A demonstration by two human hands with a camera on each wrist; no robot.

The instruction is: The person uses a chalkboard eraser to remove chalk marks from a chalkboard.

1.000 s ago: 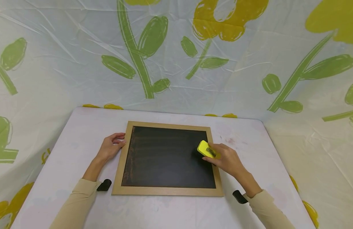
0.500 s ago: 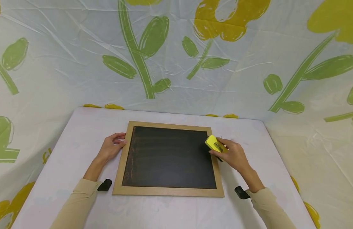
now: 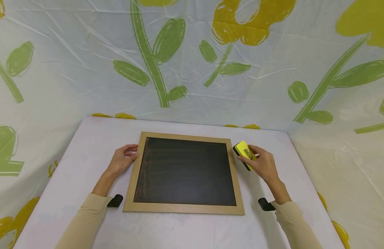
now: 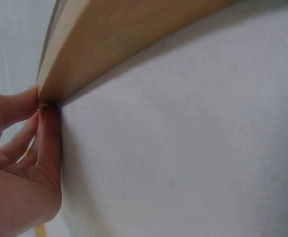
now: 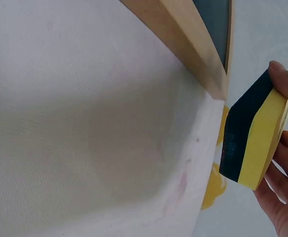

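A chalkboard (image 3: 185,173) in a light wooden frame lies flat on the table, its dark surface faintly streaked, with reddish smears along the left side. At the frame's left side my left hand (image 3: 121,159) holds its edge between thumb and bent fingers; in the left wrist view the thumb (image 4: 20,103) meets the wood's upper edge. My right hand (image 3: 262,164) grips a yellow chalkboard eraser (image 3: 245,152) with a black felt base, just right of the frame. In the right wrist view the eraser (image 5: 255,136) is off the board, felt side turned toward the frame.
The white table (image 3: 179,231) extends on all sides of the board, with faint reddish smudges near its right part. Behind and beside it hangs a white sheet (image 3: 260,93) with yellow flowers and green leaves. Black wrist devices (image 3: 115,200) sit at both cuffs.
My right hand has lifted the eraser off the board's right side and carried it rightward past the frame, tilting it. The left hand has stayed at the frame's left edge.
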